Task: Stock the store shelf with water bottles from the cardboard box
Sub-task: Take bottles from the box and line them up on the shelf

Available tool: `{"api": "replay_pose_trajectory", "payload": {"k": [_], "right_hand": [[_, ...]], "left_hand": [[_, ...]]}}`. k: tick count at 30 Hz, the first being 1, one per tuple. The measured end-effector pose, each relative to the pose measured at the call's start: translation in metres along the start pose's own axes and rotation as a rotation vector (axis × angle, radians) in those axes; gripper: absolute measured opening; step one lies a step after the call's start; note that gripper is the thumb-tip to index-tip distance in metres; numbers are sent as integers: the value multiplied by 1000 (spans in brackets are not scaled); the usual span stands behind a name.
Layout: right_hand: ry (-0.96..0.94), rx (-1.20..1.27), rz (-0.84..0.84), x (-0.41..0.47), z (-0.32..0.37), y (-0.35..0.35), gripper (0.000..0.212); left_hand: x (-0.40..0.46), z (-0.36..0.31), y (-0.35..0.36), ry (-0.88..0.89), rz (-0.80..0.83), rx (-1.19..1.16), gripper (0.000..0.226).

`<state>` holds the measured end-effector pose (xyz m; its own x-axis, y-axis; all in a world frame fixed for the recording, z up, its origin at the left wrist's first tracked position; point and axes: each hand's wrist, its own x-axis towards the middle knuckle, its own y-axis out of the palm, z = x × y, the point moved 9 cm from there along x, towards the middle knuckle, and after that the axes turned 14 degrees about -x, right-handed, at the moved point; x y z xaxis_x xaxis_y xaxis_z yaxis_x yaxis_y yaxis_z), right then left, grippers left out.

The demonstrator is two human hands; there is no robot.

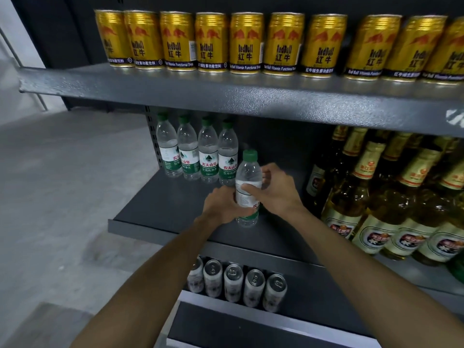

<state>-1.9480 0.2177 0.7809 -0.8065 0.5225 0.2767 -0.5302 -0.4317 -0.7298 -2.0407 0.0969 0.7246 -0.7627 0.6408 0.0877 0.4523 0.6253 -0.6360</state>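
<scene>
A clear water bottle with a green cap and green-white label stands upright on the dark middle shelf, held from both sides. My left hand grips its lower body from the left. My right hand wraps its upper label from the right, thumb across the front. Several matching water bottles stand in a row at the back left of the same shelf, just behind and left of the held bottle. The cardboard box is out of view.
Gold Red Bull cans line the top shelf. Beer bottles crowd the middle shelf's right side, close to my right wrist. Silver cans fill the lower shelf. Grey floor lies to the left.
</scene>
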Motion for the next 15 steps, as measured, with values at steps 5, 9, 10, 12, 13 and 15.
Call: {"api": "replay_pose_trajectory", "payload": {"k": [5,9,10,12,13,15], "right_hand": [[16,-28,-9,15,-1,2,47],[37,-53,-23,33,-2,5,46],[42,-64,-21,38,-2,7,45],[54,-93,-22,48,-1,11,44],[59,-107,-23,53,-1,13,43],[74,-134,-28,60,-1,17,47]], "left_hand": [[17,2,2,20,4,-56,48],[29,2,1,73,-23,-71,47],[32,2,-1,81,-41,-63,48],[38,4,-3,80,-80,-42,47],[41,6,-3,66,-96,-29,45],[48,12,-3,27,-114,-16,41]]}}
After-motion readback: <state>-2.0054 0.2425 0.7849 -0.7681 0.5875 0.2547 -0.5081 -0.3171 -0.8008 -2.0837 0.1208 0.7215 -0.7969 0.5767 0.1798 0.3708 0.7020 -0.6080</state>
